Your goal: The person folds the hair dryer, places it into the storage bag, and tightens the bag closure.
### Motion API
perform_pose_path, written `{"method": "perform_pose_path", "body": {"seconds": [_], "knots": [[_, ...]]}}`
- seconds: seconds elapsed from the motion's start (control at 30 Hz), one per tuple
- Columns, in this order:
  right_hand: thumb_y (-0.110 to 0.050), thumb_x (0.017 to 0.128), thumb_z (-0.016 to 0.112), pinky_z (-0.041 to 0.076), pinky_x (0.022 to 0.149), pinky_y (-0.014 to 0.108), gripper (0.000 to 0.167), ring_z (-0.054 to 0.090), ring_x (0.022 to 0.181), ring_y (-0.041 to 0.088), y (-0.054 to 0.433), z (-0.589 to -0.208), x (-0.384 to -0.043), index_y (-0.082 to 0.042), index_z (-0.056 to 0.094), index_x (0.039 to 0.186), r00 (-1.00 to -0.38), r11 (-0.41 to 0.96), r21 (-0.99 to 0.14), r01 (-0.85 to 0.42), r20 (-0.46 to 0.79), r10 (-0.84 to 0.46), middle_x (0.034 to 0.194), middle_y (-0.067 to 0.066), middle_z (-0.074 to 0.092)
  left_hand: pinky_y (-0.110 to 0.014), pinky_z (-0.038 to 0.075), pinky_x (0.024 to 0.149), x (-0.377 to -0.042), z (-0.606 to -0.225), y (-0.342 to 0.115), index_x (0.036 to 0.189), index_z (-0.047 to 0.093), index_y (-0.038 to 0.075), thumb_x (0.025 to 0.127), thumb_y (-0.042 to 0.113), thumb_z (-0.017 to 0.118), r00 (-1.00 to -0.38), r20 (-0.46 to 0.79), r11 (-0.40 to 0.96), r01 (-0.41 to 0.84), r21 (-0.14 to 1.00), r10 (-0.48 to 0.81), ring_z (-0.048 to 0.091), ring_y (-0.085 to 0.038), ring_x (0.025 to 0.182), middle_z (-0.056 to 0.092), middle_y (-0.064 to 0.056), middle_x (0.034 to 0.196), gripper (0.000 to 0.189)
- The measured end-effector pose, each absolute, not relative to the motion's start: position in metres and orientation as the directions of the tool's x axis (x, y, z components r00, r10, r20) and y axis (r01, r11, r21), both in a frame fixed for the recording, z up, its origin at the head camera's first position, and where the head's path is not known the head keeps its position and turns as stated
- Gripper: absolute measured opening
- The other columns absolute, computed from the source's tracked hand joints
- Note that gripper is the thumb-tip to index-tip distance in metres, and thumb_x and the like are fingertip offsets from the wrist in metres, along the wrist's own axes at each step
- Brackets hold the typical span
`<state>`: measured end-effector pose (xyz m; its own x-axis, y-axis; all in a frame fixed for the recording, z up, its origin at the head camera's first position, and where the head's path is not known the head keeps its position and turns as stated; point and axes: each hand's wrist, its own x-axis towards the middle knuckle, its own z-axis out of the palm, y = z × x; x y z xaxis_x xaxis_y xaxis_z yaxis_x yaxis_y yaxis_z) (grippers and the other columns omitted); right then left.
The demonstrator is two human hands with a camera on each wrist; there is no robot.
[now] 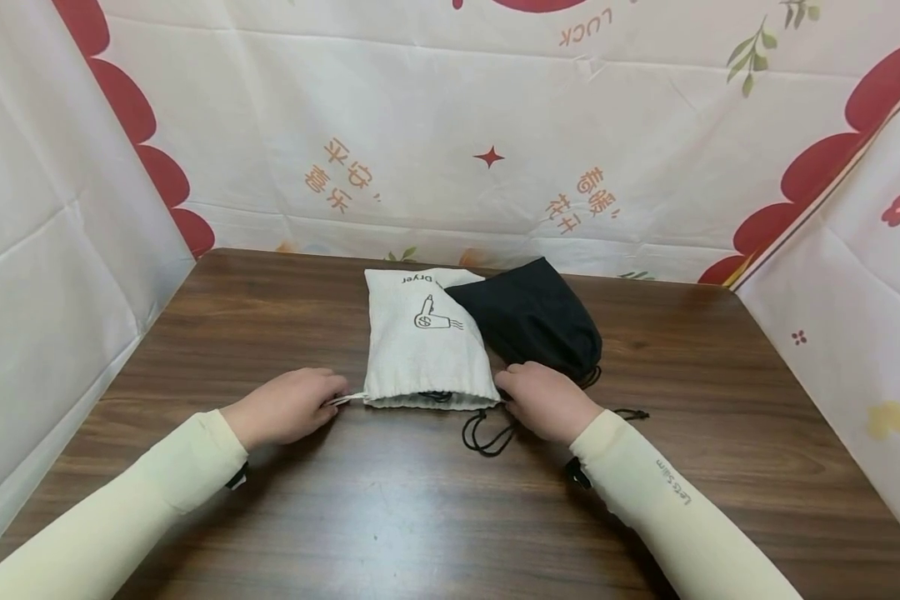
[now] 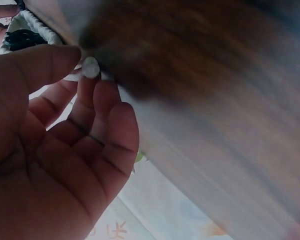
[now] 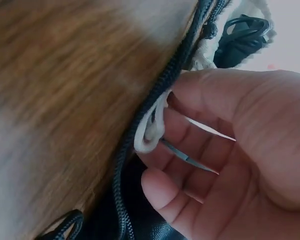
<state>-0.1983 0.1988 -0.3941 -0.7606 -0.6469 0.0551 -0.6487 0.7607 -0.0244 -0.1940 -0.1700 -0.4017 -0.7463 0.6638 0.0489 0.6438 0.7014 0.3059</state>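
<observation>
A white cloth drawstring bag (image 1: 423, 362), printed "Dryer" with a hair dryer drawing, lies flat with its mouth facing me. Inside the partly open mouth, looped black cord (image 3: 247, 27) shows in the right wrist view; whatever else is in there is hidden. At the mouth's left corner my left hand (image 1: 292, 406) pinches the white drawstring (image 1: 348, 398) between thumb and fingers, its rounded end (image 2: 90, 67) poking out. On the opposite corner, my right hand (image 1: 546, 402) pinches the other white string loop (image 3: 144, 136). A black drawstring cord (image 3: 157, 90) runs right beside those fingers.
Partly under the white bag's right side lies a black drawstring bag (image 1: 536, 317). Its black cords (image 1: 487, 442) trail on the wooden table (image 1: 285, 312) around my right hand. White printed cloth (image 1: 450, 117) hangs behind the table and at both sides.
</observation>
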Motion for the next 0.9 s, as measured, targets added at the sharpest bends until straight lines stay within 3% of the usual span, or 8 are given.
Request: {"method": "perform_pose_path", "body": {"seconds": [0.23,0.43,0.9], "knots": [[-0.003,0.090,0.067,0.042,0.061,0.028,0.026,0.047,0.064,0.011,0.202,-0.391,-0.198,-0.019,0.055,0.074,-0.773,0.766,-0.112,-0.633,0.052,-0.632,0.070,-0.008,0.048,-0.030,0.044,0.063,-0.189,-0.401,-0.176,0.083,0.060,0.017,0.088,0.003,0.069,-0.761,0.061,0.713,0.630,0.309,0.646,0.046,-0.007,0.066,0.049,0.010,0.077,0.017],[-0.001,0.082,0.065,0.034,0.059,0.029,0.029,0.038,0.060,0.011,0.206,-0.386,-0.196,-0.019,0.046,0.070,-0.818,0.798,-0.184,-0.574,0.084,-0.569,0.064,-0.007,0.039,-0.030,0.046,0.063,-0.186,-0.395,-0.184,0.085,0.064,0.015,0.087,0.002,0.070,-0.762,0.145,0.701,0.640,0.316,0.631,0.048,-0.005,0.067,0.052,0.010,0.079,0.014],[0.001,0.088,0.061,0.043,0.065,0.029,0.014,0.047,0.071,0.010,0.224,-0.382,-0.190,-0.012,0.066,0.087,-0.831,0.766,-0.325,-0.555,0.173,-0.528,0.080,-0.007,0.052,-0.027,0.046,0.062,-0.182,-0.383,-0.200,0.084,0.064,0.017,0.086,0.002,0.073,-0.750,0.220,0.668,0.658,0.349,0.623,0.049,-0.003,0.068,0.052,0.013,0.078,0.017]]}}
